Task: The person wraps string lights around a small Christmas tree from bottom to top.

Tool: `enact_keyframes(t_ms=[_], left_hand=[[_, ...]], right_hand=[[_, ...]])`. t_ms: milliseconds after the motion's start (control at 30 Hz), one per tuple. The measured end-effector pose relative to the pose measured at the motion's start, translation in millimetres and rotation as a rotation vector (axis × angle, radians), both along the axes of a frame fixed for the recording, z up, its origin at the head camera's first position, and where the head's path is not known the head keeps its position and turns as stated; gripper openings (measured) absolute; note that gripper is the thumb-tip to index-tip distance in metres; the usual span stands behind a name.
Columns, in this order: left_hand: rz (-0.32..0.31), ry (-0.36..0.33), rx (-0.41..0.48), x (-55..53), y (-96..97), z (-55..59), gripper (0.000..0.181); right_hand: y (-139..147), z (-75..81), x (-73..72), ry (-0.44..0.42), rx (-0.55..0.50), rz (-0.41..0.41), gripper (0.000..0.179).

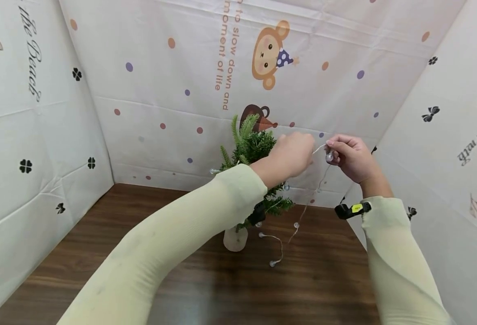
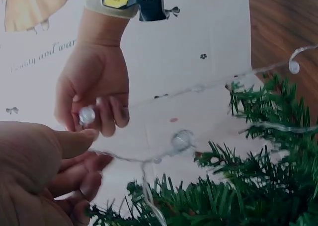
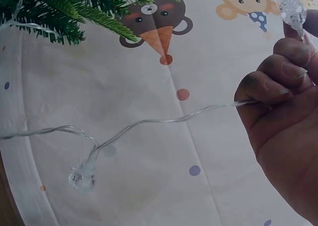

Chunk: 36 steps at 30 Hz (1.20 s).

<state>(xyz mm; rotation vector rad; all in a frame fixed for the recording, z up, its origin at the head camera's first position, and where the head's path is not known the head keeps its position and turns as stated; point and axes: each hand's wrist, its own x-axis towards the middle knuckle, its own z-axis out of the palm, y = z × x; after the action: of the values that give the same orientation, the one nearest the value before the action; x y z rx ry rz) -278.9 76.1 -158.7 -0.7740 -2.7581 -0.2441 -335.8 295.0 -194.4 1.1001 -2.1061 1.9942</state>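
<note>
A small green artificial Christmas tree [image 1: 259, 146] stands upright on a pale round base [image 1: 235, 240]. My left hand [image 1: 295, 153] is beside its upper right, pinching the clear wire of a string of fairy lights [image 2: 126, 158] between thumb and fingers. To the right, my right hand [image 1: 354, 158] grips the same string in curled fingers, with a clear bulb [image 3: 293, 12] at its fingertips. A short span of wire links the two hands. From the right hand the string hangs down past another bulb [image 3: 82, 177] toward the table. Some wire lies over the tree's branches.
On the dark wooden table [image 1: 206, 289], a loose end of the string [image 1: 281, 248] with bulbs lies right of the base. Printed white sheets [image 1: 161, 81] wall in the back and both sides. Wrist-worn black devices sit at the cuffs, one by the right sleeve [image 1: 385, 216].
</note>
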Motion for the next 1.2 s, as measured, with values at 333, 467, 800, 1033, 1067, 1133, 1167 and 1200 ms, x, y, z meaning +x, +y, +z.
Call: enact_keyframes(t_ms=[333, 467, 800, 1033, 1067, 1133, 1167, 1200], left_hand=[[-0.111, -0.014, 0.077, -9.2, -6.1, 2.9, 0.025], [-0.120, -0.044, 0.080, -9.4, -9.3, 6.3, 0.020], [-0.110, -0.088, 0.046, -9.0, -9.5, 9.2, 0.020], [-0.110, -0.090, 0.045, -8.7, -9.3, 12.2, 0.025], [-0.112, -0.091, 0.048, -8.8, -9.6, 13.1, 0.025], [-0.114, -0.098, 0.055, -8.8, -10.7, 14.7, 0.025], [-0.117, -0.097, 0.060, -8.8, -11.3, 15.2, 0.025], [-0.118, -0.098, 0.063, -9.0, -11.8, 15.4, 0.025]], right_hand=[[17, -18.2, -12.3, -0.053, 0.016, 0.001, 0.030], [35, -45.6, -22.8, -0.094, -0.009, 0.037, 0.031], [69, -110.7, -34.1, -0.316, 0.017, 0.010, 0.041], [89, -146.4, -36.9, -0.440, 0.017, 0.090, 0.044], [93, -152.3, -36.9, -0.451, 0.025, 0.109, 0.045], [101, -164.3, -36.3, -0.469, 0.039, 0.120, 0.045], [105, -169.8, -35.8, -0.469, 0.058, 0.112, 0.045], [109, -175.0, -34.9, -0.475, 0.065, 0.106, 0.045]])
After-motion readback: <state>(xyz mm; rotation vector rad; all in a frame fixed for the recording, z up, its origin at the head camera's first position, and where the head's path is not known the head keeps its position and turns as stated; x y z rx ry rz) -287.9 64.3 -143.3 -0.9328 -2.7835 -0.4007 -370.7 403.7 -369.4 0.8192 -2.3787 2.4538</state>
